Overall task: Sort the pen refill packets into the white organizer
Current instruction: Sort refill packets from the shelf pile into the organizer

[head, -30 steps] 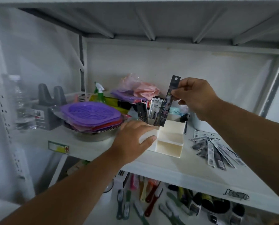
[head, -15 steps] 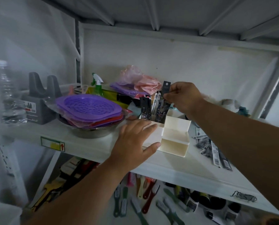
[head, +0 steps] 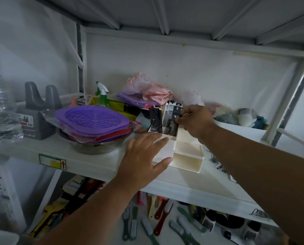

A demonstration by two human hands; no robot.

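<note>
White shelf [head: 98,161]: left hand [head: 144,156] flat, steadying organizer [head: 188,156]; right hand [head: 195,121] pinches packet [head: 172,121] halfway into the back slot; releasing probably comes next

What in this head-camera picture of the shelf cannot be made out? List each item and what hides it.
- Loose refill packets: mostly hidden behind the right forearm.
- Print on the packet pinched by the right hand: too small and dim.
- White organizer, left side: covered by the left hand.
- Its rear compartments' depth: hidden by standing packets.
- Water bottle: cut off by the left edge.
</note>
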